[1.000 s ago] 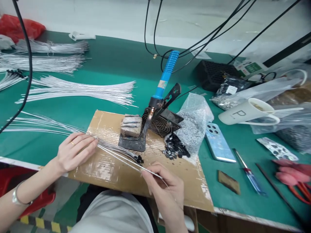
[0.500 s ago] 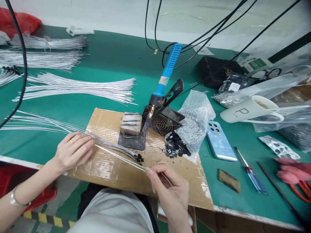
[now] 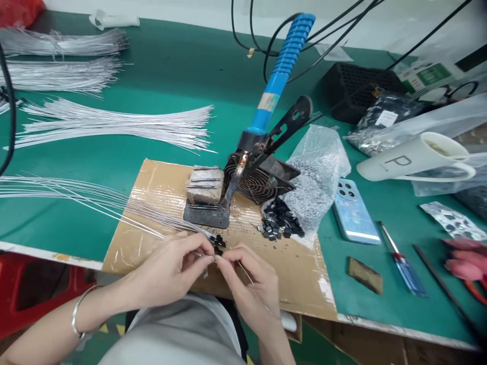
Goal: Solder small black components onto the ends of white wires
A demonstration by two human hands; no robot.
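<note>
White wires (image 3: 171, 219), black-tipped, lying across cardboard (image 3: 304, 276)

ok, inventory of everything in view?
Table: 1, green, throughout
Cardboard: 1, brown, centre front
Wire bundles: 3+, white, left rear
Loose wires: several, white, left
Iron: 1, blue-handled, in stand
Stand: 1, black, on cardboard
Block: 1, grey, on stand
Fan: 1, black, beside stand
Bits: many, black, on cardboard
Bag: 1, clear, beside bits
Phone: 1, blue, right
Screwdriver: 1, blue, right
Pad: 1, brown, near phone
Mug: 1, white, right rear
Box: 1, black, right rear
Other bags: several, mixed, rear edges
Cables: several, black, top
Stool: 1, red, lower left
Left hand: 1, bare, centre front
Right hand: 1, bare, beside left hand
</note>
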